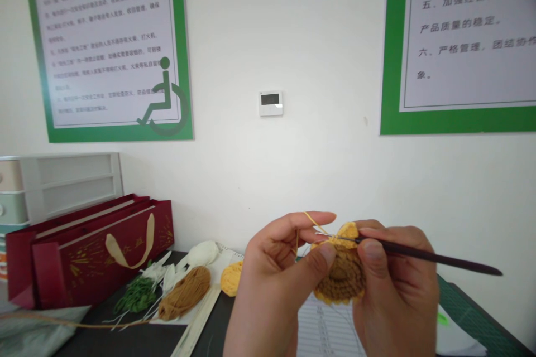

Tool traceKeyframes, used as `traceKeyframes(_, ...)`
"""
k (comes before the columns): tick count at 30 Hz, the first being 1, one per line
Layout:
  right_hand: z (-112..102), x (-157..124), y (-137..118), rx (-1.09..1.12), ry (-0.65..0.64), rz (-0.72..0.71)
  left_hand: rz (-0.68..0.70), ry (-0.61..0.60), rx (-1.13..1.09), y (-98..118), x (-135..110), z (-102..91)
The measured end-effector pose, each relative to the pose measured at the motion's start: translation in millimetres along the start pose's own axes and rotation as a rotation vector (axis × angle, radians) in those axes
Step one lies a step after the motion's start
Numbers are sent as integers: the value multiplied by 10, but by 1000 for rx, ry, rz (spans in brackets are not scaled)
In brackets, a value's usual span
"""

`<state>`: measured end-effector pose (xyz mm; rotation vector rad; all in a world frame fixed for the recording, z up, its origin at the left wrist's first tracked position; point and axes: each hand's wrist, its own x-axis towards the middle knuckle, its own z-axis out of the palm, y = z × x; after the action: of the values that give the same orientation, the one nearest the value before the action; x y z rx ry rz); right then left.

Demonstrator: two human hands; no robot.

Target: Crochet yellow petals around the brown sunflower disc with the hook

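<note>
bags [94, 276] near yarn [185, 293], left hand [280, 273] partly hiding yellow ball [230, 278]

Round crochet piece [341, 276], brown, yellow-edged, held up; dark-handled hook [439, 257] across top; yellow yarn [314, 222] slanting to hook.

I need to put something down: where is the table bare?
Dark tabletop shows between the grey material and pale strip, in front of the brown yarn. A narrower patch shows between that strip and the left hand. Crowded: around the green yarn, beside the red bags.
</note>
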<state>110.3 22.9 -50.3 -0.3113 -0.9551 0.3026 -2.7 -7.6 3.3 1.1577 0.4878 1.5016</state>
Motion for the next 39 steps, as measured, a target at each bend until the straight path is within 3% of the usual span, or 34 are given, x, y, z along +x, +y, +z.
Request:
traceKeyframes(8,-10,49,-38,-60,-41,-96,-3,14,-63,-26,5,21)
traceKeyframes(13,-283,160,-37,-441,-314,-571,-33,-27,-131,-91,13,39)
traceKeyframes(15,-378,189,-21,-467,-310,-574,-107,-97,-171,-110,32,36)
traceKeyframes(16,-399,198,-9,-433,-242,-579,-156,-133,-189,-113,43,31)
traceKeyframes(18,-382,205,16,-330,-261,-646,-230,-170,-209,-105,62,10)
traceKeyframes(21,-258,200,26,-120,-279,-483,-233,-165,-195,-84,78,-27)
traceKeyframes(26,-102,185,-41,72,-168,-186,-172,-163,-135,-74,90,-58)
traceKeyframes(32,-92,227,-121,125,-149,-108,-139,-158,-110,-37,95,-64)
traceKeyframes(39,-97,262,-174,191,-246,2,-154,-177,-57,11,68,-100)
